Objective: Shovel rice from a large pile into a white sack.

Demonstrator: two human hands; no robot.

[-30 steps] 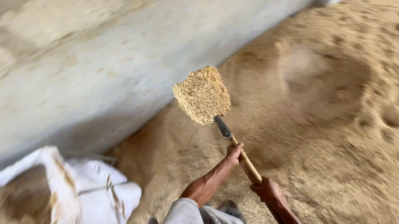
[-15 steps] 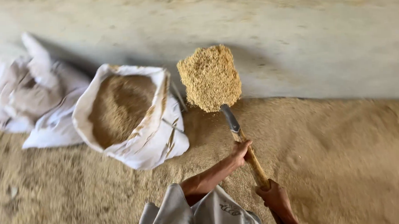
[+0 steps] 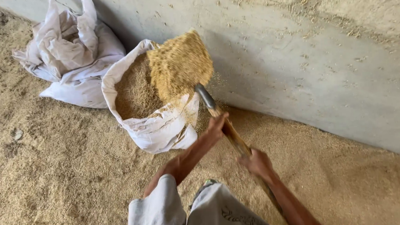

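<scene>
- Gripping the shovel handle [image 3: 231, 133], the left hand [image 3: 216, 124] sits higher up the wood, just below the dark metal socket, fingers wrapped round it.
- Right hand [image 3: 257, 163] is closed on the same handle lower down, nearer the body; the arm runs off toward the bottom right.
- Both hands are a little blurred, but each plainly has the handle in its fist.
- Handle slants up and to the left from the hands to the shovel blade [image 3: 181, 65], which is tilted over the open sack [image 3: 155, 126].
- Blade is heaped with grain [image 3: 175, 70], golden and husky, and some of it is sliding off the lower edge into the sack's mouth.
- Sack is white, standing upright against the wall [image 3: 307, 66], its top rolled open and already well filled with the same grain.
- Second white sack [image 3: 69, 51] lies slumped and crumpled just to the left of the first, touching it, also against the wall.
- Wall is grey concrete, dusted with bits of husk.
- Floor [image 3: 53, 179] all round is covered in a loose layer of grain, right up to the foot of the wall.
- Light grey sleeve [image 3: 157, 210] shows at the bottom edge.
</scene>
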